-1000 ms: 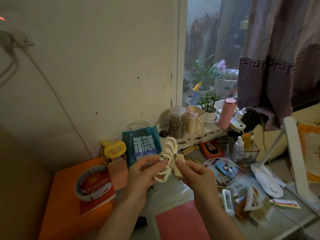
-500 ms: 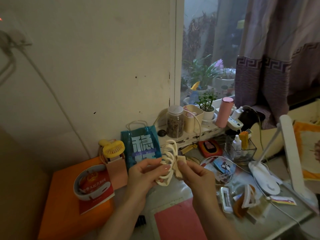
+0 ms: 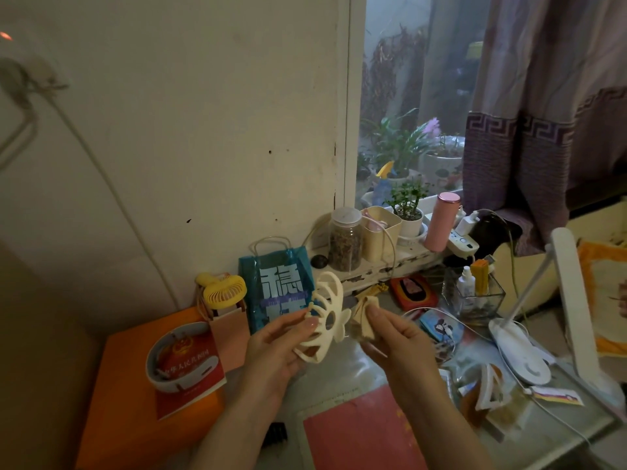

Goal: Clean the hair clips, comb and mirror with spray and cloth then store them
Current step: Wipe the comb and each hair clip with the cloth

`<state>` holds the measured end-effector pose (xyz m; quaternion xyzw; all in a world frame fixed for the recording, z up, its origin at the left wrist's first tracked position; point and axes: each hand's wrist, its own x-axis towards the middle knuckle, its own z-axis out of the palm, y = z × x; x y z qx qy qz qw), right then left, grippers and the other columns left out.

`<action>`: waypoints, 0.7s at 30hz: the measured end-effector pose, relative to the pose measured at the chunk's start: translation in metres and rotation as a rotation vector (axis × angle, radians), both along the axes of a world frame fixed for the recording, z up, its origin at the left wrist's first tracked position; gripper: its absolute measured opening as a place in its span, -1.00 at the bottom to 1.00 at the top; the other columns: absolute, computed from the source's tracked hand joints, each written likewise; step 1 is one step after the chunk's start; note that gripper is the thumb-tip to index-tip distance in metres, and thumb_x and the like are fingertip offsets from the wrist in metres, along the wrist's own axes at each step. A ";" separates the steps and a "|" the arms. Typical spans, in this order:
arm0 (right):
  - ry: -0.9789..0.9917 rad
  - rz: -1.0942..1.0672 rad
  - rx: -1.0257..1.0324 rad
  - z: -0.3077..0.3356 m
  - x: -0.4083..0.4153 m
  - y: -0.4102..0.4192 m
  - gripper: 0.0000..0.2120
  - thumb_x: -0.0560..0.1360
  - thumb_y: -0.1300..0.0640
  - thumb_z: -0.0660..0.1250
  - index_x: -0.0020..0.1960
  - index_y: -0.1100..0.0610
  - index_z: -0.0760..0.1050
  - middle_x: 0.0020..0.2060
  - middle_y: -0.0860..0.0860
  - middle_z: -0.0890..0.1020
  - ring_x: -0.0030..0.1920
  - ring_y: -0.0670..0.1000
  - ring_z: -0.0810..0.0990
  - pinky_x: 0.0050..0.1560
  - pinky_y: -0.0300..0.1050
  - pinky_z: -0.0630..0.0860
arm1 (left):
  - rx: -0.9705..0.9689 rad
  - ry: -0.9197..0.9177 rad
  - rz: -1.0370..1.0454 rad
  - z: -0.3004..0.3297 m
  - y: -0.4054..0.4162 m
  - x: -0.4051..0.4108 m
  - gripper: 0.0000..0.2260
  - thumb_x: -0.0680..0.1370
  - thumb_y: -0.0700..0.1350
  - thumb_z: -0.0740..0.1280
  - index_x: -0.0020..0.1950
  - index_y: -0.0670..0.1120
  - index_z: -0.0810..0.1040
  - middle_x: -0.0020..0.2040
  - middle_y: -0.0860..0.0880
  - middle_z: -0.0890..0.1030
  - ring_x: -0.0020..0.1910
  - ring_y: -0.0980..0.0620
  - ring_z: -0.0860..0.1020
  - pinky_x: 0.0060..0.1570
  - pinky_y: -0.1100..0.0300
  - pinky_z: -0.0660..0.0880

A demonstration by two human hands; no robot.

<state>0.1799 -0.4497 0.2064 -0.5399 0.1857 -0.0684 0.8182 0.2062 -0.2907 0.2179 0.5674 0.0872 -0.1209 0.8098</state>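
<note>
Both hands raised, fingers curled: left hand (image 3: 274, 347), right hand (image 3: 397, 337).

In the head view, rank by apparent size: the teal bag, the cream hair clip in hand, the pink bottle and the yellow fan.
1. teal bag
2. cream hair clip, though it is nearer the camera
3. pink bottle and yellow fan look alike; unranked.

Cream openwork hair clip (image 3: 325, 319) held upright above desk, beige cloth (image 3: 363, 318) bunched just beside, 2nd clip (image 3: 488, 388) lying at right.

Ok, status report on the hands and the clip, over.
Left hand holds cream hair clip. Right hand pinches beige cloth beside clip. Nothing in the way.
</note>
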 end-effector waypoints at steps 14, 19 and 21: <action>-0.086 0.079 0.117 -0.001 -0.003 0.008 -0.79 0.32 0.14 0.37 -0.11 0.23 0.63 -0.31 0.06 0.66 -0.31 -0.05 0.60 -0.25 -0.22 0.56 | 0.167 -0.086 -0.079 -0.006 -0.004 -0.002 -0.72 0.36 -0.12 0.44 0.06 -0.12 0.65 -0.05 -0.08 0.71 -0.05 -0.02 0.67 -0.07 0.11 0.62; -0.129 0.017 0.056 -0.004 -0.002 0.011 -0.79 0.34 0.22 0.40 -0.06 0.30 0.63 -0.33 0.09 0.65 -0.32 -0.02 0.60 -0.28 -0.24 0.56 | 0.241 -0.100 -0.098 -0.003 -0.006 -0.003 -0.65 0.29 0.05 0.44 0.02 -0.03 0.66 -0.07 -0.02 0.71 -0.04 0.01 0.67 0.03 0.06 0.58; -0.138 -0.003 0.018 -0.006 -0.001 0.012 -0.71 0.28 0.19 0.42 -0.04 0.32 0.63 -0.30 0.13 0.66 -0.26 0.07 0.59 -0.21 -0.15 0.56 | 0.296 -0.147 -0.148 0.001 -0.007 -0.005 -0.69 0.26 0.13 0.44 -0.06 0.06 0.68 -0.09 0.03 0.71 -0.05 0.05 0.66 0.02 0.09 0.57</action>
